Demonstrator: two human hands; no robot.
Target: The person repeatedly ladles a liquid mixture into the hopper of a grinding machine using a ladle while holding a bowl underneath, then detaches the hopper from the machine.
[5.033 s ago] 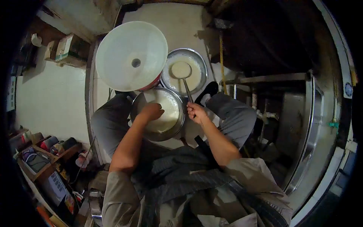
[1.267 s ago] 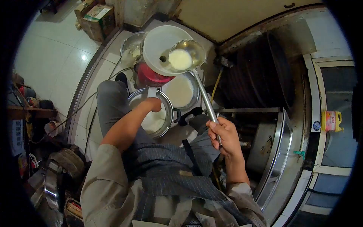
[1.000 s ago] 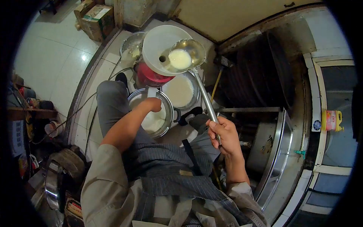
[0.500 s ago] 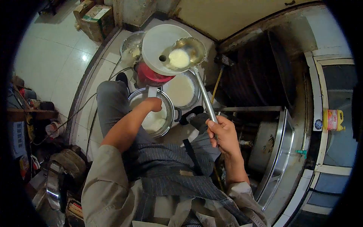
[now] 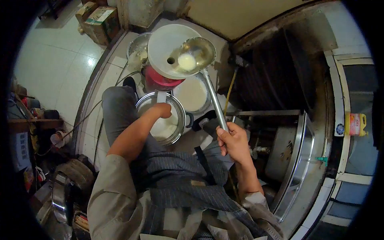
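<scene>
My right hand (image 5: 233, 142) is wrapped round the long metal handle of a ladle (image 5: 214, 94). The ladle's bowl is tilted over a wide white hopper (image 5: 160, 38), and a little creamy pale liquid (image 5: 187, 63) remains in it. Below the hopper sits a red machine body (image 5: 158, 82) with a pale spout (image 5: 161, 97). At the spout's lower end is my left hand (image 5: 162, 110), its fingers curled; whatever they hold is hidden. Underneath it, a steel pot (image 5: 179, 134) contains whitish stuff.
Behind the pot stands a basin (image 5: 209, 102) of creamy liquid. A metal bowl (image 5: 134, 42) with pale lumps is left of the hopper. A cable (image 5: 86, 116) crosses the floor at left. To the right are a steel-framed stand (image 5: 298, 148) and a yellow jug (image 5: 357, 125).
The pool of liquid in the ladle has shrunk, and the ladle's bowl has shifted slightly left and up. My left hand stays at the spout.
</scene>
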